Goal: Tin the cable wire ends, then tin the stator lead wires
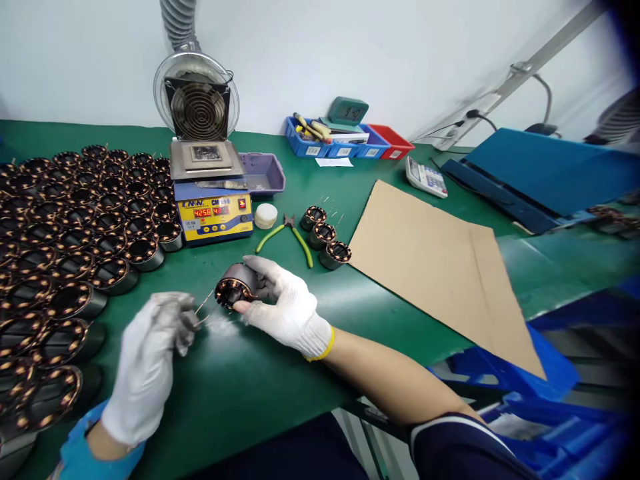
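Observation:
My right hand (285, 301), in a white glove with a yellow cuff, grips a motor stator (237, 283) with copper windings, tilted so its open end faces me. Thin copper lead wires (204, 308) stick out from its left side. At their far ends, the gloved fingers of my left hand (155, 353) are pinched together on the wires. Just beyond the held stator lie cutting pliers (289, 233) with green handles, spread apart. To their right stands a short row of three stators (322, 235) with wires pointing up.
Many stators (75, 263) fill the left side. Behind stand a yellow-blue solder pot unit (216, 217), a round white pad (265, 215) and a purple tray (265, 175). Cardboard (430, 260) lies at right, near a calculator (426, 179), blue bins (305, 145) and a clock (348, 111).

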A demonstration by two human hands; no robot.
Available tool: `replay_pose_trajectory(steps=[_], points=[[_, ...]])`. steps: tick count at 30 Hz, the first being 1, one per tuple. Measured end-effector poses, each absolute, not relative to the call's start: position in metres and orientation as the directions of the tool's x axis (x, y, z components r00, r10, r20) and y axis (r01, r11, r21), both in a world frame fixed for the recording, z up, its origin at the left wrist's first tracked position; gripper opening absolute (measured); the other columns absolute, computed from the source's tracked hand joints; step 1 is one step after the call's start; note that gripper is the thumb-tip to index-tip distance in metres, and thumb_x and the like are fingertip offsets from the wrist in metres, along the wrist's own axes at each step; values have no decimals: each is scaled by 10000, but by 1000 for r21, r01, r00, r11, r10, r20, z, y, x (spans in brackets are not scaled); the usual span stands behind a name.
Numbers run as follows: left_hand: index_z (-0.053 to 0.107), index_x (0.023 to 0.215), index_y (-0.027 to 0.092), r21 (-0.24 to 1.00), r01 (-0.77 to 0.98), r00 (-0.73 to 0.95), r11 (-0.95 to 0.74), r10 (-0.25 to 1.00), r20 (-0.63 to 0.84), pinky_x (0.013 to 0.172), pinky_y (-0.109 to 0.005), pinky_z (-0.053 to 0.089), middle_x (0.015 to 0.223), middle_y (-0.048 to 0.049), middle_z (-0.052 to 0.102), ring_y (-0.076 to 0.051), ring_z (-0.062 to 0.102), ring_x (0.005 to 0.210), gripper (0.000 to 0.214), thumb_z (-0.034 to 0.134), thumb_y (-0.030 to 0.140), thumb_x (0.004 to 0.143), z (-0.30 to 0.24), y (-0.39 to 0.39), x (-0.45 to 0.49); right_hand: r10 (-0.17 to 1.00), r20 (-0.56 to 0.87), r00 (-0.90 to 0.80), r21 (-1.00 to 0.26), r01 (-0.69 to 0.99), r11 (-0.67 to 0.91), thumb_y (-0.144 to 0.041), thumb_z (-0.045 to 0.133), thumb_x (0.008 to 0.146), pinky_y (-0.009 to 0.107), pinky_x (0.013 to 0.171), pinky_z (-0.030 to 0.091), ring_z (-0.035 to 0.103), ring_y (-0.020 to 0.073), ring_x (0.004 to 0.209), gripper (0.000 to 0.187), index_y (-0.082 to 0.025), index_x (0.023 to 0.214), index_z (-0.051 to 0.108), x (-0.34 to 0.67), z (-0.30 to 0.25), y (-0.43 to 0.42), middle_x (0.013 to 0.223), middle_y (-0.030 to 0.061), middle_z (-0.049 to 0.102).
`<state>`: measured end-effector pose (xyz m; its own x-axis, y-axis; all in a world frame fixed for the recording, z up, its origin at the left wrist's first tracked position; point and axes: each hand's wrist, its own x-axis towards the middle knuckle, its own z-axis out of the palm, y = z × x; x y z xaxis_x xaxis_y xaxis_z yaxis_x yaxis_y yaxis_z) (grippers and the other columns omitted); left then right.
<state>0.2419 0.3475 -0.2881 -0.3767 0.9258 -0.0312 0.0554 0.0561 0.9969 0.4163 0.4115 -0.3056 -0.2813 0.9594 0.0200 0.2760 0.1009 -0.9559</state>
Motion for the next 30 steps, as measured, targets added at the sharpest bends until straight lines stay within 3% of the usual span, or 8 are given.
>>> replay_pose_trajectory(steps=[2,5,18,24,27,30], points=[[577,826,182,979,157,-258,126,963,-83,441,-229,380,626,10,565,-114,484,508,336,506,511,817,-294,350,244,964,44,-263,-951,285,122,-365,741,605,290,751,549,647,146,772,699,-242,1258,525,416,-306,411,1071,40,635],[545,676,175,965,196,-248,172,961,-120,419,-200,352,538,31,524,-90,437,461,352,554,508,791,-297,351,246,962,67,-265,-946,288,145,-370,742,609,279,744,552,646,142,778,689,-252,1253,529,414,-308,411,1108,38,622],[495,543,166,974,66,-315,218,930,-187,388,-185,266,444,50,433,-68,350,424,432,667,540,675,-299,345,247,955,88,-284,-944,283,171,-370,747,607,299,765,555,646,162,826,717,-258,1274,510,400,-311,406,1094,40,624],[557,646,154,980,-81,-365,184,909,-201,381,-174,274,463,61,450,-62,357,425,412,761,504,570,-302,346,246,952,109,-287,-916,343,209,-367,747,590,295,743,551,640,159,802,698,-249,1247,541,399,-292,412,1063,40,639],[610,808,156,988,-95,-399,124,904,-152,389,-177,322,532,39,535,-80,419,452,449,737,529,593,-300,347,246,928,299,-220,-799,474,370,-396,717,626,302,787,529,621,160,854,672,-238,1252,529,396,-256,447,1093,39,622],[627,916,146,988,-66,-351,137,924,-152,426,-207,411,634,-17,631,-120,515,505,531,694,575,610,-298,348,247,815,519,-258,-536,645,545,-401,655,696,317,919,458,562,184,1032,624,-222,1271,493,386,-209,504,1152,33,590]])
